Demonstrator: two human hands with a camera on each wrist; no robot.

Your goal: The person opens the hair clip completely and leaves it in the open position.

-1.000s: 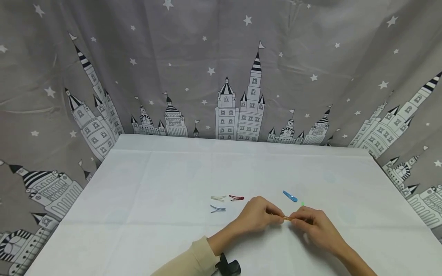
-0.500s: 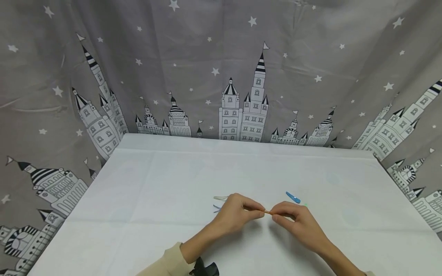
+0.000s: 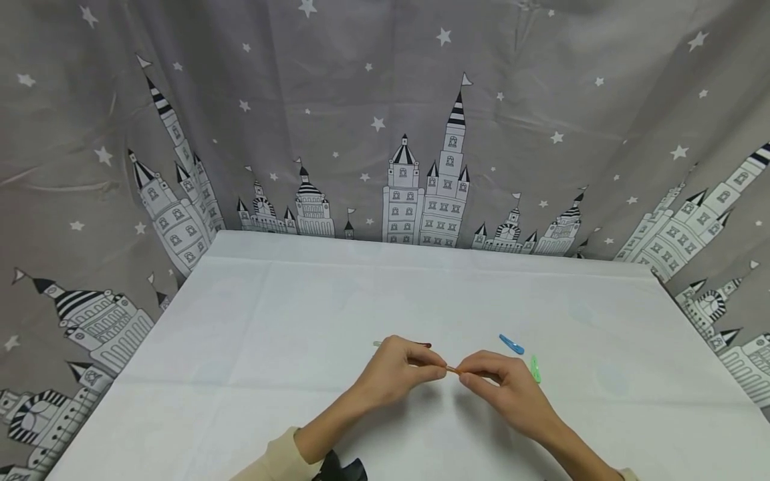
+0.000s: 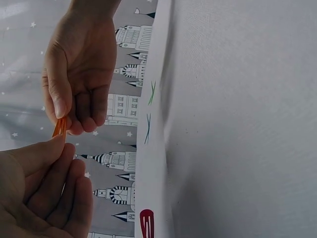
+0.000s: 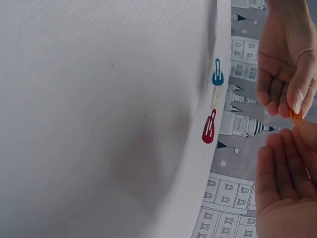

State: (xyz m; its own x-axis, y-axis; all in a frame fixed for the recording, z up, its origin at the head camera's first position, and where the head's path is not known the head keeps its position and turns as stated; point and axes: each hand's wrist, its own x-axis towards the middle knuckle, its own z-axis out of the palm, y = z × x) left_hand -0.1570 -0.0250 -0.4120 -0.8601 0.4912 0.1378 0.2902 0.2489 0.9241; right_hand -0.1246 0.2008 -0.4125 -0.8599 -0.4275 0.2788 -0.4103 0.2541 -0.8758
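Observation:
An orange snap hair clip point(image 4: 60, 127) is pinched at its two ends, above the table, between thumb and fingers of both hands. My left hand point(image 3: 397, 371) holds the left end and my right hand point(image 3: 502, 384) the right end. Just behind the right hand lie a blue hair clip point(image 3: 511, 344) and a green hair clip point(image 3: 535, 369). The left hand partly covers a red hair clip point(image 3: 426, 345) and a cream hair clip point(image 3: 377, 343). A grey-blue hair clip point(image 5: 217, 74) is hidden in the head view but shows in the right wrist view.
A white cloth covers the table point(image 3: 289, 307). Behind it hangs a grey curtain point(image 3: 337, 100) printed with castles and stars. A black wrist strap device point(image 3: 341, 467) sits by the left sleeve.
Both hands have moved left with the orange hair clip between them. The left hand now hides the grey-blue clip and parts of the red and cream ones; the green clip has come into full sight.

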